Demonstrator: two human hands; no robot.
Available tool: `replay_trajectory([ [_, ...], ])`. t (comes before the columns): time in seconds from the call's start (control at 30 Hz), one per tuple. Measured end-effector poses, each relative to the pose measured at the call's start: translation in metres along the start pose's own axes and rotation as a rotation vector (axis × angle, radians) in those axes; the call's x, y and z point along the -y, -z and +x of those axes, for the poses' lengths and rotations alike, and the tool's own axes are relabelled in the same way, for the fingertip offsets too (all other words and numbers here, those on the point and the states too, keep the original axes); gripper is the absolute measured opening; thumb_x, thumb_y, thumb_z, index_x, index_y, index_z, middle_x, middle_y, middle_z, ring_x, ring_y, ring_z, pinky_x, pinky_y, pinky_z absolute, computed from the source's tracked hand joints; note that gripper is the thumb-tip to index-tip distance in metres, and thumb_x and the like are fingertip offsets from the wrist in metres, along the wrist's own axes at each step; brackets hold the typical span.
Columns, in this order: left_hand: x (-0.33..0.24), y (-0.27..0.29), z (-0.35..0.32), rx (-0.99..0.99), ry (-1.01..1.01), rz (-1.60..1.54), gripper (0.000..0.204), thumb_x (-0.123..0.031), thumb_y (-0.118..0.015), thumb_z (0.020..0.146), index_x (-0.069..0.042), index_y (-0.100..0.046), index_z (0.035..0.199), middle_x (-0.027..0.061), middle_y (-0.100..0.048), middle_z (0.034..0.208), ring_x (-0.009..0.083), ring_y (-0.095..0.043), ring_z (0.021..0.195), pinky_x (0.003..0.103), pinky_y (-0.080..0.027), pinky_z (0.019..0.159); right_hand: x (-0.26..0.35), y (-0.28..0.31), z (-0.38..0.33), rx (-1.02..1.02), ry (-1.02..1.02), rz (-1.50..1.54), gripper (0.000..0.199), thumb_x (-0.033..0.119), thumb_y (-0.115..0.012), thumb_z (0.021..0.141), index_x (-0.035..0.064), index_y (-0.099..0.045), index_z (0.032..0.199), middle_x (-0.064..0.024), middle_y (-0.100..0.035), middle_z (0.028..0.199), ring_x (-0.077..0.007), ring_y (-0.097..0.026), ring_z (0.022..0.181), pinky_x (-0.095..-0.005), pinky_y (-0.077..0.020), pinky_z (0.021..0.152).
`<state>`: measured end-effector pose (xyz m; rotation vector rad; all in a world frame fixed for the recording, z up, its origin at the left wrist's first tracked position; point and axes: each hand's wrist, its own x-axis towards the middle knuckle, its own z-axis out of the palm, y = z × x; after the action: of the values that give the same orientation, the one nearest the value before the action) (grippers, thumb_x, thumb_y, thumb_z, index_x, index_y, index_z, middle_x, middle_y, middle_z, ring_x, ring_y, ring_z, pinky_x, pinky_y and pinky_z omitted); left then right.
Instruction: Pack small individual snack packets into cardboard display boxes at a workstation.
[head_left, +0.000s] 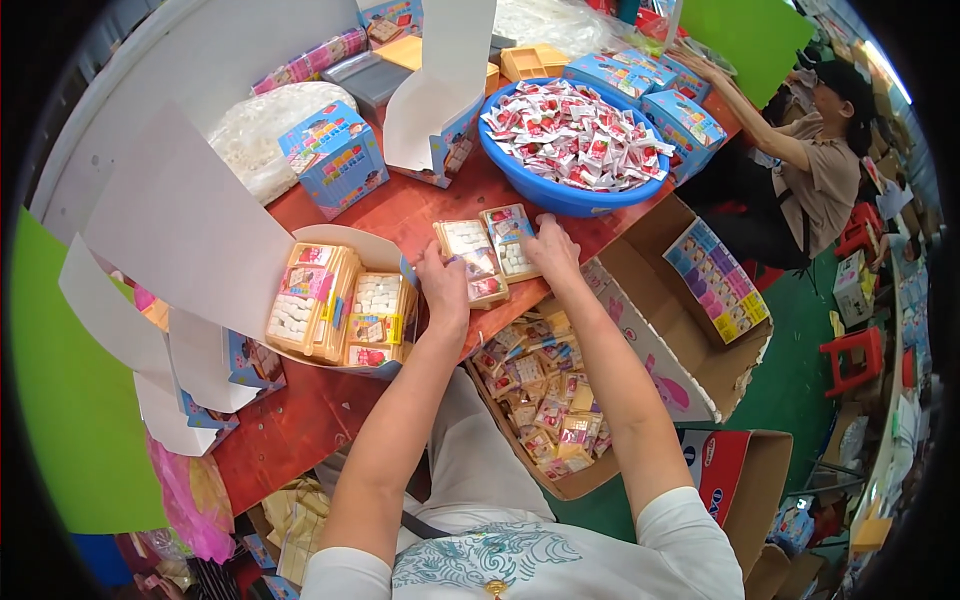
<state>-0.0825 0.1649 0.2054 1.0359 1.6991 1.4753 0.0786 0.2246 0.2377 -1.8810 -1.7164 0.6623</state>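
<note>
Two flat clear-topped candy packs lie side by side on the red table (pixel 300 420), white pieces showing through their lids. My left hand (pixel 443 287) is closed on the outer edge of the left candy pack (pixel 468 240). Its fingertips reach over the lid. On the other side, my right hand (pixel 552 248) grips the right edge of the right candy pack (pixel 506 225). Left of my left hand stands an open display box (pixel 375 372) with its tall white flap raised. Several similar packs (pixel 312 300) are inside it, in two stacks.
A blue basin (pixel 560 200) heaped with small sachets (pixel 575 135) sits beyond my right hand. Below the table edge, a carton holds many loose packs (pixel 555 415). Blue boxes (pixel 335 160) stand further back. A co-worker (pixel 815 150) sits at the right, arm stretched over the table.
</note>
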Motion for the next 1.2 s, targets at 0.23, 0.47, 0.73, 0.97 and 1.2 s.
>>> replay_trajectory([
  [0.23,-0.002,-0.001,-0.009,-0.084,-0.062,0.173,0.042,-0.006,-0.054,0.077,0.003,-0.054,0.118,0.0232,-0.052,0.112,0.0357,-0.044,0.11,0.04,-0.035,0.098,0.01,0.002,0.008,0.239,-0.145,0.059,0.046,0.034,-0.061,0.071,0.0002,-0.062,0.103,-0.021,-0.065,0.103,-0.0343,-0.061,0.101,-0.0408,-0.0442,0.087],
  [0.47,-0.009,-0.003,-0.015,-0.107,-0.002,0.114,0.043,-0.007,-0.055,0.077,0.005,-0.052,0.119,0.023,-0.05,0.118,0.034,-0.044,0.114,0.038,-0.033,0.102,0.008,0.0,-0.002,-0.02,0.083,0.295,0.03,0.023,-0.061,0.076,0.0007,-0.06,0.095,-0.0179,-0.067,0.086,-0.0349,-0.063,0.085,-0.0413,-0.0479,0.075],
  [0.73,0.006,-0.005,-0.004,-0.178,-0.029,-0.151,0.044,-0.001,-0.051,0.078,0.005,-0.052,0.122,0.0163,-0.053,0.116,0.0236,-0.052,0.108,0.032,-0.041,0.094,0.024,0.016,-0.027,-0.401,0.39,0.014,0.029,0.009,-0.055,0.085,0.0016,-0.051,0.113,-0.0203,-0.064,0.093,-0.0391,-0.061,0.088,-0.0456,-0.0473,0.076],
  [0.97,-0.008,-0.001,-0.02,-0.162,-0.146,-0.039,0.047,-0.006,-0.051,0.081,0.006,-0.046,0.127,0.0178,-0.044,0.128,0.0262,-0.045,0.117,0.034,-0.035,0.101,0.022,0.025,-0.026,0.186,0.007,1.029,0.026,0.005,-0.056,0.085,-0.004,-0.056,0.109,-0.0156,-0.065,0.098,-0.0258,-0.065,0.084,-0.0358,-0.052,0.073],
  [1.2,-0.015,0.001,-0.024,-0.151,-0.077,-0.032,0.05,-0.016,-0.05,0.082,0.004,-0.044,0.127,0.0217,-0.041,0.13,0.0339,-0.037,0.125,0.037,-0.028,0.106,-0.013,0.009,-0.024,0.832,-0.415,1.855,0.031,0.019,-0.042,0.093,-0.0036,-0.047,0.113,-0.0159,-0.054,0.087,-0.0184,-0.05,0.06,-0.0258,-0.041,0.042],
])
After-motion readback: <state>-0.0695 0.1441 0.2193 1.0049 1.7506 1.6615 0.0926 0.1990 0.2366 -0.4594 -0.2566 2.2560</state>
